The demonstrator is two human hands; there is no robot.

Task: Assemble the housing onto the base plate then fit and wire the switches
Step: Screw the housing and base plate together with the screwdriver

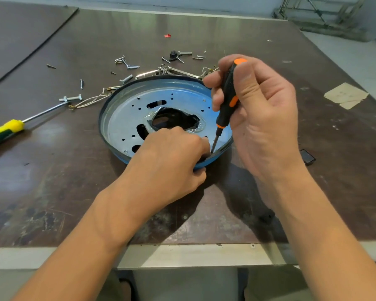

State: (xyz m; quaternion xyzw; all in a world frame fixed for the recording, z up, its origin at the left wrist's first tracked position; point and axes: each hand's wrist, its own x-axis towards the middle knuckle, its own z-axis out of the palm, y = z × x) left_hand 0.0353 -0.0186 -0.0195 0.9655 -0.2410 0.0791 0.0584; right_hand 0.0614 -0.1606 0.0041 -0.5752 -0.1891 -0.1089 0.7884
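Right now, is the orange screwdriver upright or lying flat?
Nearly upright: right hand grips the screwdriver, tip down at the rim of the plate.

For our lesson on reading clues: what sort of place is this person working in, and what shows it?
Probably a workshop or assembly bench: a worn worktop strewn with loose screws, a yellow-handled screwdriver, and the right hand holding a small screwdriver to a blue plate.

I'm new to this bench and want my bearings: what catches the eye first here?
A round blue plate sits mid-table, the left hand at its near rim. The right hand holds an orange-and-black screwdriver nearly upright, tip down beside that hand. Behind the plate lie loose screws, and a yellow-handled screwdriver at the far left.
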